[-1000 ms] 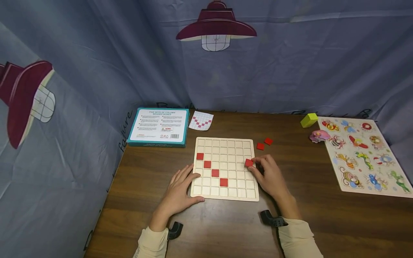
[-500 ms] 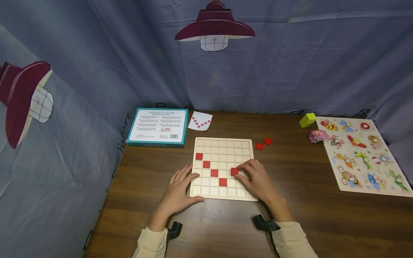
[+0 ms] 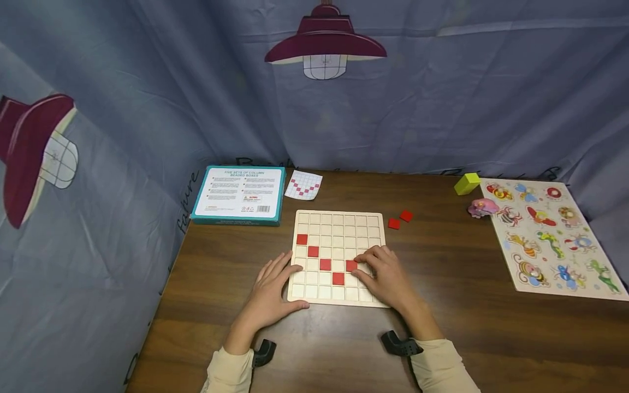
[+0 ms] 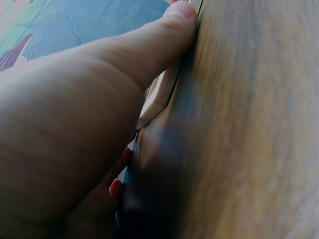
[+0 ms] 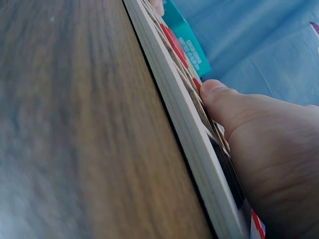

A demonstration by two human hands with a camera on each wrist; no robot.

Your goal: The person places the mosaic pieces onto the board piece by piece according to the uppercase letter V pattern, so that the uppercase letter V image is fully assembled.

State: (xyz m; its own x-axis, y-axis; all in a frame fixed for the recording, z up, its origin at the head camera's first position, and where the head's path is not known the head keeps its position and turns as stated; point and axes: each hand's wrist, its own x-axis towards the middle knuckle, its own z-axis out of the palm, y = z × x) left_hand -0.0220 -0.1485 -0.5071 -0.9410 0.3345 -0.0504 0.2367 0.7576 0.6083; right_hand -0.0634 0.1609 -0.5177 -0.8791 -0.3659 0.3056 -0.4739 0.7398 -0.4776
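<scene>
A pale wooden grid board (image 3: 326,225) lies on the table in the head view, with red square tiles set in a descending diagonal. One of these, a red tile (image 3: 351,266), sits in a cell right of the lowest tile and one row up; my right hand (image 3: 388,278) pinches its right side between thumb and index finger. My left hand (image 3: 267,292) rests at the board's left side, fingers spread along the edge and thumb by the front corner. In the left wrist view the left thumb (image 4: 164,37) lies along the board's edge. The right thumb (image 5: 219,99) reaches over the board in the right wrist view.
Two loose red tiles (image 3: 400,220) lie right of the board. Behind it are a card with a pink V pattern (image 3: 303,185) and a teal-edged box (image 3: 238,194). To the right stand a yellow-green block (image 3: 467,184), a pink toy (image 3: 483,208) and an insect picture board (image 3: 555,234).
My right hand has carried the red tile from the board's right edge leftward and down to a cell in the lower part of the grid. The left hand stays in place.
</scene>
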